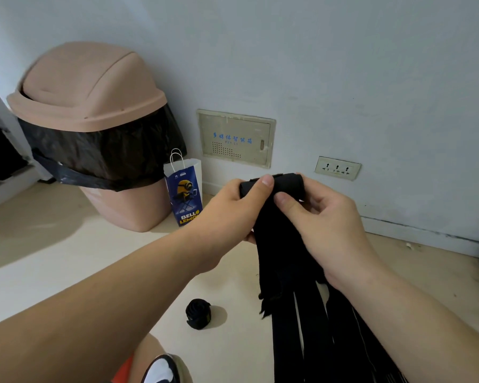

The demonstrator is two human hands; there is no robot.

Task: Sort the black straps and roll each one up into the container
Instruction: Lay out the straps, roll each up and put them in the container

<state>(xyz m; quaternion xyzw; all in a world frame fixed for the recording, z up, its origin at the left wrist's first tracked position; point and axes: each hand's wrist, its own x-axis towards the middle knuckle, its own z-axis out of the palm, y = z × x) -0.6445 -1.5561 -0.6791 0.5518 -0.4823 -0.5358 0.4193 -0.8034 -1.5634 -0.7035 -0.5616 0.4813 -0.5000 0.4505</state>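
Note:
I hold a bundle of black straps (296, 313) up in front of me; their tails hang down to the lower right. My left hand (233, 208) grips the folded top end of the straps (284, 183), thumb on top. My right hand (324, 214) pinches the same end from the right, thumb pressed on the fabric. One rolled-up black strap (198, 313) lies on the floor below my hands. A small paper bag (183, 189) with a yellow cartoon print stands against the wall.
A pink swing-lid bin (94, 106) with a black liner stands at the left by the wall. A wall panel (235, 138) and a socket (338, 168) are behind my hands. My knee and shoe (161, 369) show at the bottom.

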